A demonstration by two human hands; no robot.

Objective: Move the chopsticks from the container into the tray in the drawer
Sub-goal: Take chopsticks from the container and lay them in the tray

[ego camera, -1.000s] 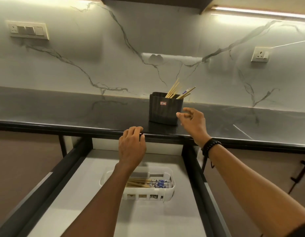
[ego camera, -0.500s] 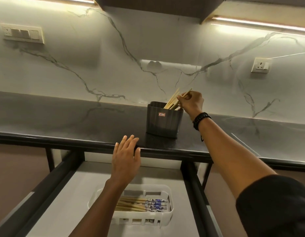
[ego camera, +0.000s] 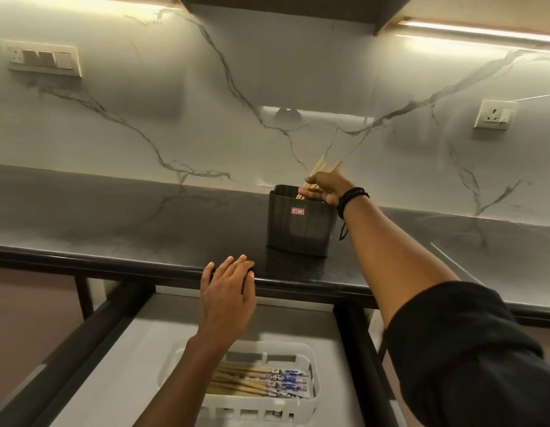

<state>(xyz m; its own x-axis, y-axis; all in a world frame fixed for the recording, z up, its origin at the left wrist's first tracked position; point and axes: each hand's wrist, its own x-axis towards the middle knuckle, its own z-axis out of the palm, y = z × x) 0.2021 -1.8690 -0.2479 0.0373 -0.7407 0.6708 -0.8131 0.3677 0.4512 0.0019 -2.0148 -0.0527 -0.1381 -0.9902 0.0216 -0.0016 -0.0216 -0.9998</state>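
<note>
head | my right hand (ego camera: 324,188) pinching chopsticks (ego camera: 321,168) in container (ego camera: 300,224); left hand (ego camera: 227,295) spread, empty | tray (ego camera: 310,359) part-filled; more to move

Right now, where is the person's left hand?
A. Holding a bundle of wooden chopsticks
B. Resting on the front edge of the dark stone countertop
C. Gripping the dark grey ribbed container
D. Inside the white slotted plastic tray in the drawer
B: the left hand lies fingers spread over the dark stone countertop edge, above the open drawer, while the right hand closes on the wooden chopsticks in the dark grey ribbed container.
</note>
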